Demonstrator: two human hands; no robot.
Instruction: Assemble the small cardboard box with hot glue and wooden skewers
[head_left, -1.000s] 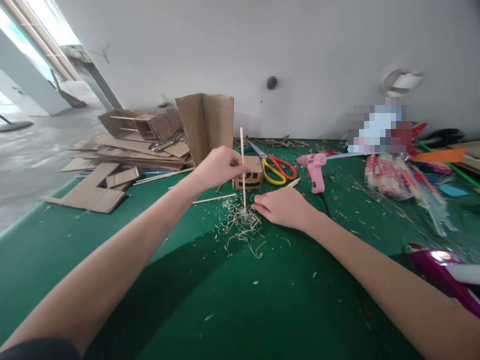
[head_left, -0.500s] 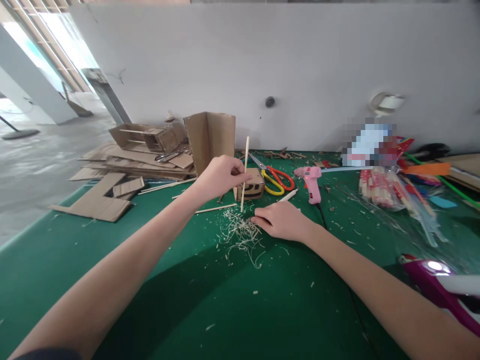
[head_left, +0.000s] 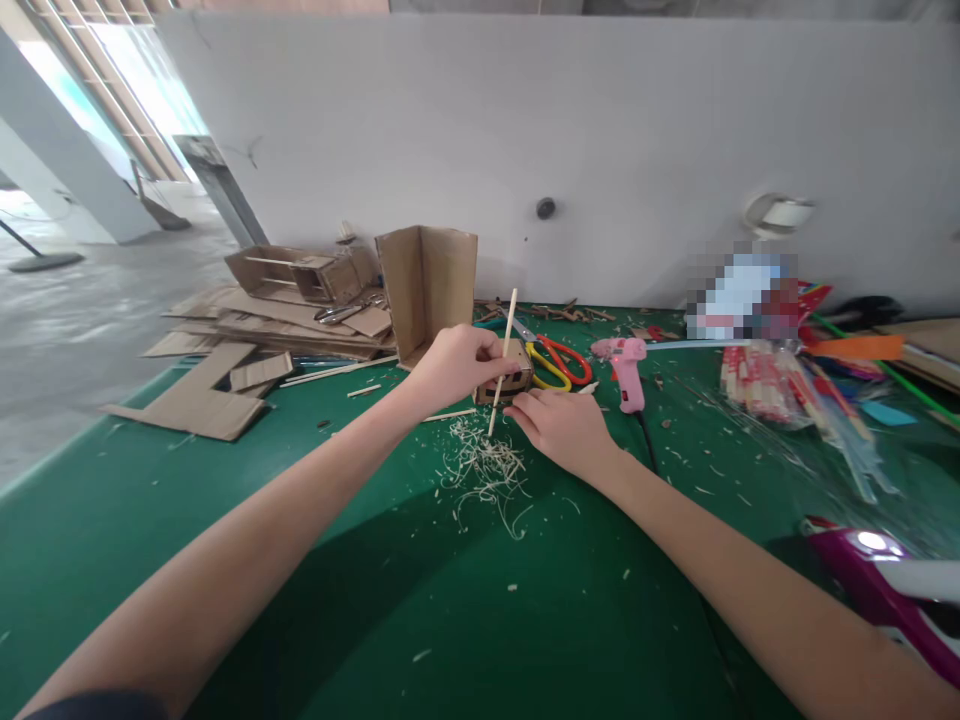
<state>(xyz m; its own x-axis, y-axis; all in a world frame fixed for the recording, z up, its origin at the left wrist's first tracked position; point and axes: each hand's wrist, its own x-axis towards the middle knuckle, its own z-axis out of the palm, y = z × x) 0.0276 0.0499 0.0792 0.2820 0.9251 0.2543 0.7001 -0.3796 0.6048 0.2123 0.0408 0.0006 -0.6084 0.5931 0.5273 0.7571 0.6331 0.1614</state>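
My left hand [head_left: 459,365] pinches a thin wooden stick [head_left: 508,330] between thumb and fingers. The stick stands nearly upright, leaning a little right at the top, its lower end over a heap of curly wood shavings [head_left: 487,470]. My right hand [head_left: 566,425] is closed beside the stick's lower part. A slim pale-handled tool [head_left: 590,388] shows its end behind that hand; a small dark tip near the stick may belong to it, but fingers hide most of it. Just behind both hands sits a small cardboard box [head_left: 521,375], partly covered.
Scissors [head_left: 564,365] with red and yellow handles and a pink glue gun [head_left: 626,370] lie behind my right hand. Cardboard pieces [head_left: 202,395] and a folded cardboard panel [head_left: 446,285] are left. Bagged sticks [head_left: 757,380] and a purple device [head_left: 862,580] are right.
The stick leans more to the right at the top, and my left hand has shifted slightly right and down. My right hand has moved up, closer to the small box.
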